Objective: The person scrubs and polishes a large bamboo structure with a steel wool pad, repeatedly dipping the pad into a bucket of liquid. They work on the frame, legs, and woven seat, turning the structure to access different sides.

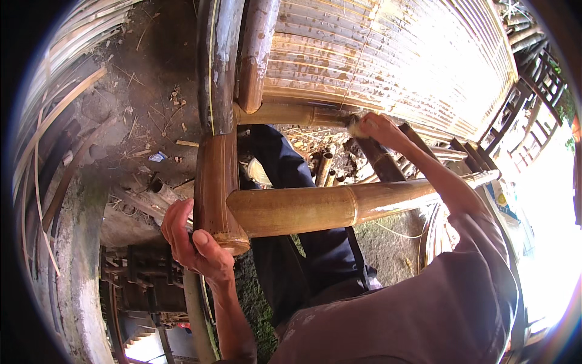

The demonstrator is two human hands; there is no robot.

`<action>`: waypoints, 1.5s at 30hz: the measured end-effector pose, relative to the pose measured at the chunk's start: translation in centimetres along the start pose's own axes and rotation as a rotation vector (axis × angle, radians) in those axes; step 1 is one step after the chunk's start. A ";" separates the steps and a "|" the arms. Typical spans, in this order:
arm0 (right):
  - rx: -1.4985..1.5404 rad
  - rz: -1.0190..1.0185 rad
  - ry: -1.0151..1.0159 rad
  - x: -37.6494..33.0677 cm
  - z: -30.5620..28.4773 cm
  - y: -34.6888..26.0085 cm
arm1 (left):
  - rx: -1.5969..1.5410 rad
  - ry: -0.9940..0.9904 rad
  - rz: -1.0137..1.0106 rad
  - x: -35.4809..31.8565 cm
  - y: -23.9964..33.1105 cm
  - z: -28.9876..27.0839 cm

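Observation:
A frame of thick brown bamboo poles lies in front of me. My left hand (200, 246) curls around the near end of an upright bamboo post (213, 176), thumb on its near side. From that post a thick bamboo rail (291, 211) runs off to the right. My right hand (383, 131) reaches over this rail, its fingers closed at the joint of a darker crosspiece (380, 159) and the far bamboo rail (291, 114). A pale, fuzzy tuft (355, 128) shows at its fingertips; what it is cannot be made out.
A large wet slatted bamboo panel (339, 54) spreads beyond the frame. Split bamboo strips (45, 158) line the left side, beside a concrete ledge (79, 261). Cut bamboo pieces (324, 167) and scraps lie on the dirt ground (151, 79). My legs (330, 252) are below the frame.

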State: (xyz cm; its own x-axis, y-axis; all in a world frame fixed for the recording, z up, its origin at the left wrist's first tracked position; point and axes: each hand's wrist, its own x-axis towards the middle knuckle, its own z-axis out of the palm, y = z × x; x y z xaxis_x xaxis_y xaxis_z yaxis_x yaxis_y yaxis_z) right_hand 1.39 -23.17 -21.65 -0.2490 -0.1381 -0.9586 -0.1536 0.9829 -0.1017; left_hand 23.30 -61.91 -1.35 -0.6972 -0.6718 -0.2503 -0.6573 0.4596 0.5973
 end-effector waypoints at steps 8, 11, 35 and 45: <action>-0.284 -0.599 0.288 -1.0 1.9 -2.1 | 0.008 0.022 0.001 0.1 0.0 0.0; -0.369 -0.289 -0.092 -3.9 -0.6 -5.2 | 0.037 0.013 -0.016 0.0 0.0 -0.1; -0.100 -0.444 0.014 -4.7 -3.7 -5.0 | -0.031 0.017 0.001 0.0 -0.1 -0.1; 0.064 -0.031 0.196 -2.9 -1.2 1.8 | 0.019 0.006 0.001 -0.1 -0.1 -0.1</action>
State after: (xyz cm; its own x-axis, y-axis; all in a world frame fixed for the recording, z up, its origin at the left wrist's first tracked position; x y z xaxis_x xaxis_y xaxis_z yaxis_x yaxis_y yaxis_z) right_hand 0.65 -21.19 -18.73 -0.4278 -0.1829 -0.8851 -0.1042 0.9828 -0.1527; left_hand 23.45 -62.00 -1.29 -0.6961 -0.6749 -0.2450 -0.6621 0.4714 0.5826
